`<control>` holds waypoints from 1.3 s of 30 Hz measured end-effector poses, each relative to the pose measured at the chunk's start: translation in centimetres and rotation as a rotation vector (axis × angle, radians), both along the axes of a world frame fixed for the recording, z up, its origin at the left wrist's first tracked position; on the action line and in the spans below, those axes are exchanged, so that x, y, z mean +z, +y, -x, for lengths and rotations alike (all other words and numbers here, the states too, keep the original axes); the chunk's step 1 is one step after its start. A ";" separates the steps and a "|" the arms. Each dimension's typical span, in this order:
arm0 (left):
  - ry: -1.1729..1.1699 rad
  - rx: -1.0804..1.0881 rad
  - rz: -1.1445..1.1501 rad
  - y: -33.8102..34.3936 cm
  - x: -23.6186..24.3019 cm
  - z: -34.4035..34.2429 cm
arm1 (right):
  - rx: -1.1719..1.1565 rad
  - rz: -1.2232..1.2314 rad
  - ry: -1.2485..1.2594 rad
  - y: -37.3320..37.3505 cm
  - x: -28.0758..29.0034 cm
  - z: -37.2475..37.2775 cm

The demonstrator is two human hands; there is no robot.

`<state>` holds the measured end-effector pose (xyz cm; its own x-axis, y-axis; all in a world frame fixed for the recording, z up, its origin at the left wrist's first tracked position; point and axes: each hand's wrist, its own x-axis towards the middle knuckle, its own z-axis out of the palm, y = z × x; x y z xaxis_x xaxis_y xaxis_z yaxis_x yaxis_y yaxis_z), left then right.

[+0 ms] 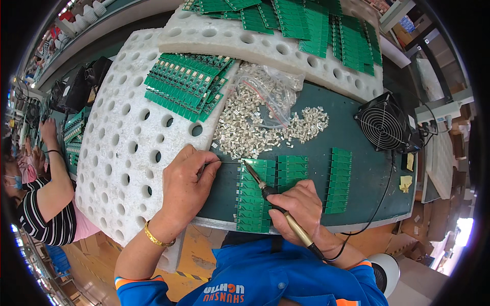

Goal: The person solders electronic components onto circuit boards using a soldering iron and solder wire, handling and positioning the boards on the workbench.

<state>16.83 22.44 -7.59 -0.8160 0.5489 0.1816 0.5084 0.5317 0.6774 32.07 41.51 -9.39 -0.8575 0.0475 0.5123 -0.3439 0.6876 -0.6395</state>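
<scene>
My left hand [189,181] pinches a thin solder wire [229,162], which reaches to the upper left end of a panel of green circuit boards [252,204]. My right hand [298,209] grips a soldering iron [263,183], its tip touching or just over that same end, near the wire. Two more green panels [338,181] [292,168] lie to the right. Beyond my hands is a large pile of small pale connectors [240,127] with a clear plastic bag [273,89] on it.
Perforated foam boards [107,168] at left and back carry stacked circuit boards [178,81]. A black fan [382,125] stands right on the bench [370,199], the iron's cord trailing near it. A co-worker in a striped top [43,214] works at the far left.
</scene>
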 end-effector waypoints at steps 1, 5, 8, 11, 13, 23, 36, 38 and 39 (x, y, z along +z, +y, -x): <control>-0.001 0.000 0.000 0.0 0.0 0.0 | 0.000 -0.001 0.002 0.0 0.0 0.0; -0.002 -0.007 0.006 0.1 0.1 0.0 | 0.001 -0.032 -0.006 -0.1 0.1 -0.1; 0.008 -0.012 0.000 0.0 -0.3 0.0 | 0.009 -0.080 -0.015 -0.3 0.0 -0.3; 0.020 -0.016 -0.013 0.0 -0.4 0.0 | 0.006 -0.116 -0.009 -0.6 0.0 -0.5; 0.024 -0.017 -0.012 0.0 -0.4 0.0 | 0.004 -0.126 -0.011 -0.7 0.1 -0.5; 0.025 -0.017 0.029 0.1 -0.1 0.0 | 0.008 -0.135 -0.015 -0.9 -0.2 -0.9; 0.012 -0.024 -0.003 0.0 -0.3 0.0 | 0.015 -0.137 -0.007 -0.9 -0.4 -1.0; 0.005 -0.023 -0.003 0.0 -0.4 -0.1 | 0.011 -0.128 0.004 -0.9 -0.4 -1.0; -0.002 -0.022 -0.003 0.0 -0.4 -0.1 | 0.011 -0.133 0.002 -0.9 -0.4 -1.0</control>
<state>16.92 22.44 -7.99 -0.8042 0.5660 0.1813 0.5184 0.5188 0.6798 33.12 40.57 -9.77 -0.8568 -0.0304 0.5148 -0.3529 0.7625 -0.5423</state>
